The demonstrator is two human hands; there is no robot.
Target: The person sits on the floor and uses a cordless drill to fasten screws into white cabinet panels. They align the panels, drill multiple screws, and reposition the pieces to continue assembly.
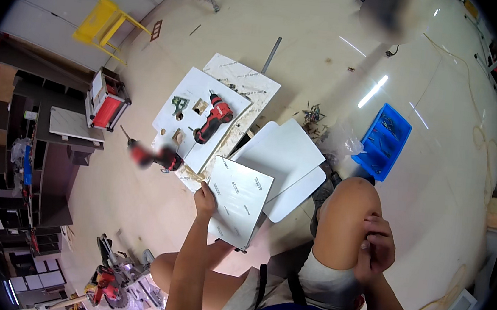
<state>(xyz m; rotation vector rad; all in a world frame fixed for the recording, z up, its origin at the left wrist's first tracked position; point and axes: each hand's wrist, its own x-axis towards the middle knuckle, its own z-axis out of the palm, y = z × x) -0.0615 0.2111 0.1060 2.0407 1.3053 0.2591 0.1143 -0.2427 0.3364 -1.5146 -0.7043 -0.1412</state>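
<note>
My left hand (204,200) is closed on the left edge of a white panel (238,199) with a printed film, tilted in front of my lap. Beside my bare right knee, my right hand (377,245) has its fingers curled together; whether anything small is between them is hidden. Just beyond the held panel lie two more white panels (288,150), overlapping each other. To the left, a red and black cordless drill (213,119) lies on a white board (202,141) that has cut-outs in it. A green and grey tool (179,106) lies on that board too.
A blue divided tray (384,141) with small hardware stands right of the panels, near a loose pile of screws (312,113). Another power drill (158,157) is at the board's left corner. A red mitre saw (107,288) sits lower left; a yellow chair (102,24) stands by the wall.
</note>
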